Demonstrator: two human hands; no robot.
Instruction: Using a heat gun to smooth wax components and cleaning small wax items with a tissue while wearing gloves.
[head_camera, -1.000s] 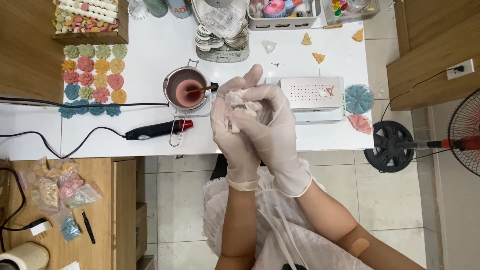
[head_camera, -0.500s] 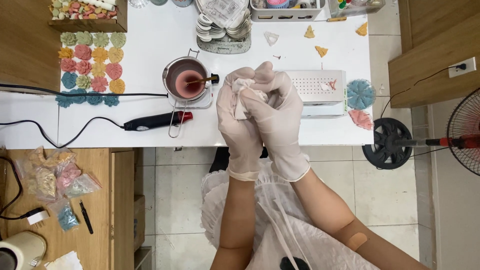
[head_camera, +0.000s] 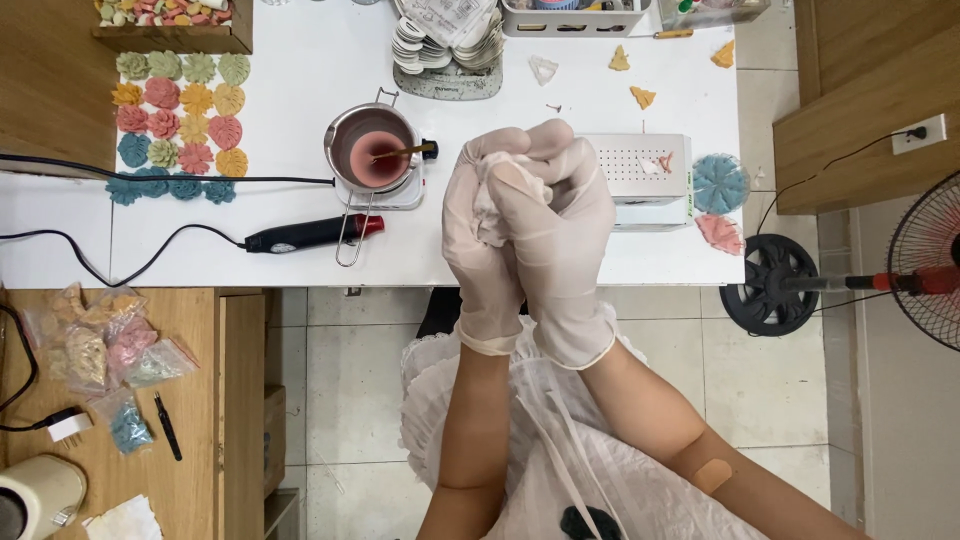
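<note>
Both gloved hands are pressed together above the near edge of the white table (head_camera: 620, 70): the left hand (head_camera: 485, 235) and the right hand (head_camera: 560, 235) are clamped on a small crumpled white piece (head_camera: 492, 200). Just to the left, a round metal pot (head_camera: 372, 150) with pink liquid is seen. At far left, soft coloured flower shapes (head_camera: 180, 115) are laid in rows. Clear plastic bags (head_camera: 95, 345) lie on a wooden shelf, near left.

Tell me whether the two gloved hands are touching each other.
Touching. The head view shows the right hand pressed against and partly wrapped over the left hand, fingers overlapping with no gap, above the white table.
</note>
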